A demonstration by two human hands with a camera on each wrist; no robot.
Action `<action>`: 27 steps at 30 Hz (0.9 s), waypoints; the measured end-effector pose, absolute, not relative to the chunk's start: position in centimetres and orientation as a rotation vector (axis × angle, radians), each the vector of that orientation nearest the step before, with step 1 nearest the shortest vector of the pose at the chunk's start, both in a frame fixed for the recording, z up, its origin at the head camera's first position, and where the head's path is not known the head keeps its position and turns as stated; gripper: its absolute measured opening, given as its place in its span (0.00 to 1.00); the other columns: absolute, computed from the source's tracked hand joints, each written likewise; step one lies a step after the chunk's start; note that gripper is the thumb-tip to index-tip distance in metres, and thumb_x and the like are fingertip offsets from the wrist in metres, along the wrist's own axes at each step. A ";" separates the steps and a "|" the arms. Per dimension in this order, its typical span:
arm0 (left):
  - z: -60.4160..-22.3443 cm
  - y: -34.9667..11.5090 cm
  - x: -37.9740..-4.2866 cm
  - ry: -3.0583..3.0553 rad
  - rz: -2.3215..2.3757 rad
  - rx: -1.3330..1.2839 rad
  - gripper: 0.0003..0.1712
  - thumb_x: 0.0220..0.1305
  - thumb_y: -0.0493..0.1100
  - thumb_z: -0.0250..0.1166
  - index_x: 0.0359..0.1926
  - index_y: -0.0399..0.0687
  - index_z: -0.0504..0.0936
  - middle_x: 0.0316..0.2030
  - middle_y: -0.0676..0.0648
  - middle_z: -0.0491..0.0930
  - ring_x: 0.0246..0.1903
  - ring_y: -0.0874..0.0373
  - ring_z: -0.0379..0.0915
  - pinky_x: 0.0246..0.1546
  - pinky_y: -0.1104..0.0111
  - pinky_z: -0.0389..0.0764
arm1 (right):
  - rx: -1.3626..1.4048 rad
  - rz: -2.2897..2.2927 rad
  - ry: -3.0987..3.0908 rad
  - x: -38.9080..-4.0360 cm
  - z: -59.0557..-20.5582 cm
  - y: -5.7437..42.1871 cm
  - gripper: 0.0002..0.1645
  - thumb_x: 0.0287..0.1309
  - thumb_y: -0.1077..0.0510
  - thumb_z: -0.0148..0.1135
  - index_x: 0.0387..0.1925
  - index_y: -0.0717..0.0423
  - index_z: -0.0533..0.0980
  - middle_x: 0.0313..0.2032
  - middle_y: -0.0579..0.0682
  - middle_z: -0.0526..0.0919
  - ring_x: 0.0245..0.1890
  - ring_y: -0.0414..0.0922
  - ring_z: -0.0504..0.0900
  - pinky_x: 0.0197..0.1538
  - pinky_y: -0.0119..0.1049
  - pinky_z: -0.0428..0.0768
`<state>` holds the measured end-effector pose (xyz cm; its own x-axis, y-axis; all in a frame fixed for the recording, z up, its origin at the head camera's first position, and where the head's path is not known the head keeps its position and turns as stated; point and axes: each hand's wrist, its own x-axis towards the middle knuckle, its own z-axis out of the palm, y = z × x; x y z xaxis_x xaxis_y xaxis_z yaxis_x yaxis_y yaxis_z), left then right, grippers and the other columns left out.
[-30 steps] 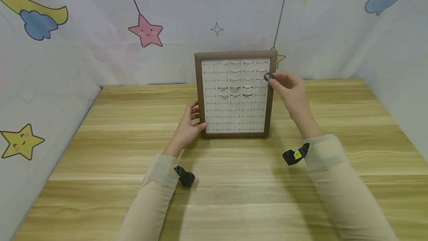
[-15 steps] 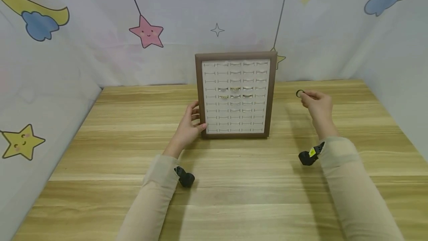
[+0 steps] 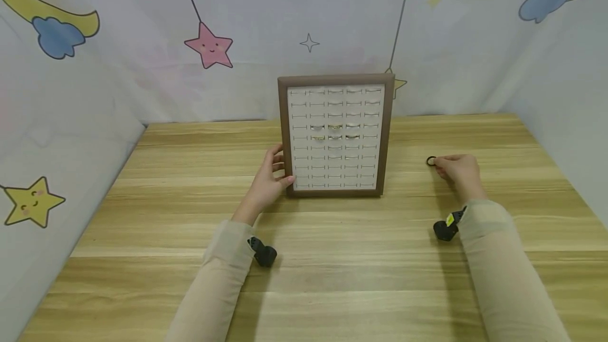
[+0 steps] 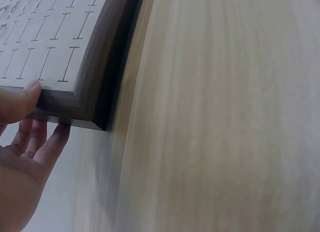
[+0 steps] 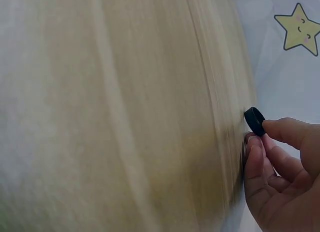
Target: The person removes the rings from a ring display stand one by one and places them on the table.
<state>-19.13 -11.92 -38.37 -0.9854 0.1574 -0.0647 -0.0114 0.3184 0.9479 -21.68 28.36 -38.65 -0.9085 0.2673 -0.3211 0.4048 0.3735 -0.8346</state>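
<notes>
A ring display board with a brown frame (image 3: 334,193) and a white slotted panel stands upright on the table, leaning slightly back. Several gold and silver rings (image 3: 334,127) sit in its middle slots. My left hand (image 3: 267,182) grips the board's lower left edge, thumb over the front and the other fingers at the side and behind. In the left wrist view, the thumb (image 4: 31,94) lies on the frame's front. To the right of the board, my right hand (image 3: 462,172) pinches a black ring (image 5: 254,122) between thumb and fingertips, low over or at the tabletop; contact cannot be told.
The wood-grain table (image 3: 323,278) reaches back to a pale cloth backdrop (image 3: 261,41) printed with stars, clouds and moons. More cloth closes off both sides. A small black camera sits on each wrist.
My right hand has moved from the board's upper right edge, right and then down toward the table, carrying the black ring. The left hand and the board have stayed in place.
</notes>
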 end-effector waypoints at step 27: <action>-38.5 -12.0 -19.2 2.425 1.753 0.144 0.45 0.60 0.26 0.59 0.73 0.48 0.48 0.64 0.35 0.61 0.65 0.40 0.61 0.64 0.52 0.71 | 0.487 -1.570 2.824 -21.7 -34.4 26.0 0.32 0.65 0.44 0.51 0.62 0.61 0.70 0.36 0.33 0.72 0.32 0.26 0.72 0.39 0.17 0.75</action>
<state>-19.15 -11.98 -38.47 -0.9848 0.1625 -0.0618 -0.0078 0.3141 0.9494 -21.75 26.03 -34.40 -0.9479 0.3166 -0.0342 0.1962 0.4959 -0.8459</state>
